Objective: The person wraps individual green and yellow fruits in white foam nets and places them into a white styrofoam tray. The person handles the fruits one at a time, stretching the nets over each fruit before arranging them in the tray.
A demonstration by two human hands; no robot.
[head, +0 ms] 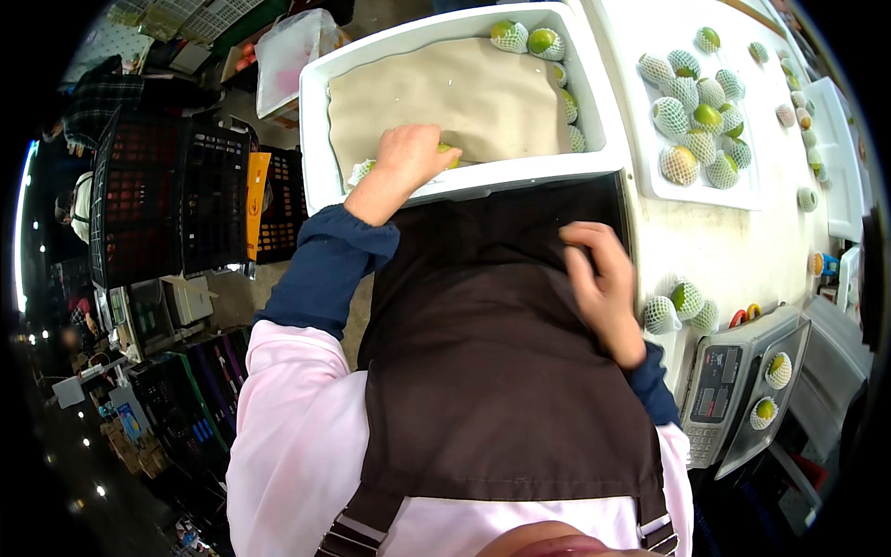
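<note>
A white foam box (604,104) stands before me, with a sheet of brown paper (445,90) spread inside it. My left hand (411,157) reaches over the box's near wall, its fingers around a green fruit (449,154), likely a mango, that is partly hidden by the hand. Beside that hand, another fruit in a white foam net (362,170) sits in the near left corner. Several netted fruits, among them one at the far right corner (545,43), line the right side. My right hand (604,285) hovers before my dark apron (501,390), fingers loosely bent, holding nothing.
On the white table at right, a foam tray (703,198) bears several netted fruits. Nearer are loose netted fruits (686,299), red-handled scissors (739,318) and a digital scale (713,390) carrying two fruits. Stacked black plastic crates (174,198) stand at left, people beyond them.
</note>
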